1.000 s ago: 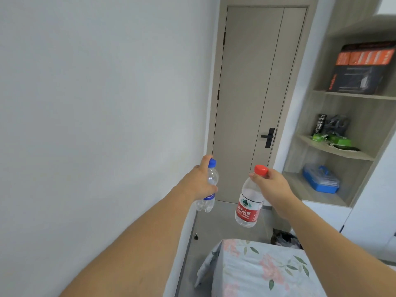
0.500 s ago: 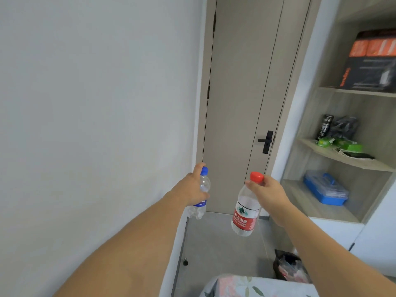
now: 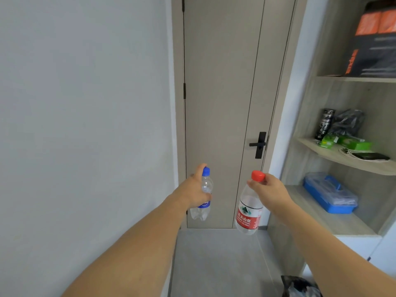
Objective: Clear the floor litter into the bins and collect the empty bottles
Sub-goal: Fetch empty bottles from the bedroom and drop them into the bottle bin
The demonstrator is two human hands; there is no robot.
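two empty bottles held before a closed door

both arms were stretched forward. the left hand [image 3: 196, 192] was wrapped around the middle of a small clear bottle with a blue cap [image 3: 203, 195], held upright just beside the grey wall [image 3: 85, 125]. the right hand [image 3: 271, 190] pinched the neck, just under the red cap, of a larger clear bottle with a red label [image 3: 248, 213], which hung slightly tilted. the two bottles were near each other but apart, both in the air above the grey floor [image 3: 218, 264]. behind them stood a beige door [image 3: 220, 103] with a black handle [image 3: 259, 144]. a shelf [image 3: 334, 221] to the right carried a blue box [image 3: 330, 195]. a dark bag [image 3: 300, 286] showed at the lower edge.
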